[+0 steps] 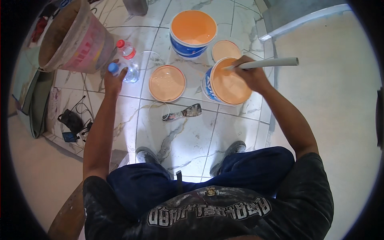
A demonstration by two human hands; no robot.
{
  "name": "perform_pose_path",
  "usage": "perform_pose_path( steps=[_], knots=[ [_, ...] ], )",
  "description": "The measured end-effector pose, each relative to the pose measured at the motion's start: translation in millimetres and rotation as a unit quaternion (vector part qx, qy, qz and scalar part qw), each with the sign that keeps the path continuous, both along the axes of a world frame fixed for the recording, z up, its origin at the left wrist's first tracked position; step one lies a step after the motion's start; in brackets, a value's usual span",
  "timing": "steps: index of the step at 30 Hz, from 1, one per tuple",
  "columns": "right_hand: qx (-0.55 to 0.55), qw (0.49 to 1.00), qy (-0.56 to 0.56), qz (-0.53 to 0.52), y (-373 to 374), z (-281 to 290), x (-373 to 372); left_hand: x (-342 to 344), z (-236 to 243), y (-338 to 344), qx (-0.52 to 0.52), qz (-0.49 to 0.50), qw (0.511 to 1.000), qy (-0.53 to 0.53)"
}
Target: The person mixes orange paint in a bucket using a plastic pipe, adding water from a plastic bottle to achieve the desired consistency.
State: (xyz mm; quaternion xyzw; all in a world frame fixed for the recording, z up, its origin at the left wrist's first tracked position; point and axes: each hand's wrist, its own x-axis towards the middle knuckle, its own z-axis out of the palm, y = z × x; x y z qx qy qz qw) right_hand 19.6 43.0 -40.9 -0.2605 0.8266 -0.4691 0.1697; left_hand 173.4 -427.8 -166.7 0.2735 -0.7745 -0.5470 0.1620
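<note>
My left hand (114, 83) is closed around a clear plastic bottle with a blue cap (113, 67); most of that bottle is hidden by the fingers. Right beside it stands a second clear bottle with a red cap and red label (129, 53). My right hand (251, 77) grips a pale grey pipe (276, 62), whose lower end reaches into the orange paint of the nearer bucket (208, 86). That bucket is white and blue. Behind it to the left, another blue bucket (188, 50) is filled with orange paint.
Two paint-coated lids (167, 83) lie on the marble-look tiles. A stained scraper (183, 112) rests nearer me. At the left stand a large dirty bucket (86, 46) and a black pouch with cables (71, 120). A pale ledge (320, 100) runs along the right.
</note>
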Motion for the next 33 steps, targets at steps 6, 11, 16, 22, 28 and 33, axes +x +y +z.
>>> perform_pose_path(
  steps=[6, 11, 16, 22, 28, 33],
  knots=[
    [0.069, 0.988, -0.048, 0.131, 26.9, 25.1, 25.1, -4.7, 1.1, 6.1, 0.002, -0.023, 0.999, 0.022],
    [0.088, 0.996, -0.014, 0.019, 67.0, 22.8, -11.7, -2.6, -4.9, -3.1, -0.005, -0.043, 0.999, 0.012],
    [0.009, 0.999, -0.007, -0.033, 10.8, 1.1, -11.2, 6.8, -20.7, -19.7, 0.006, -0.063, 0.997, 0.051],
    [0.091, 0.987, -0.023, 0.132, 15.3, 24.0, 31.6, 13.8, -12.7, -17.6, 0.008, -0.087, 0.993, 0.081],
    [0.096, 0.995, -0.016, 0.024, 62.3, 20.7, -11.1, 16.9, -17.0, -22.2, -0.016, -0.091, 0.995, 0.026],
    [0.009, 0.999, 0.001, -0.039, 12.7, 2.2, -16.1, 21.6, -14.5, -14.5, -0.014, -0.088, 0.996, 0.000]
  ],
)
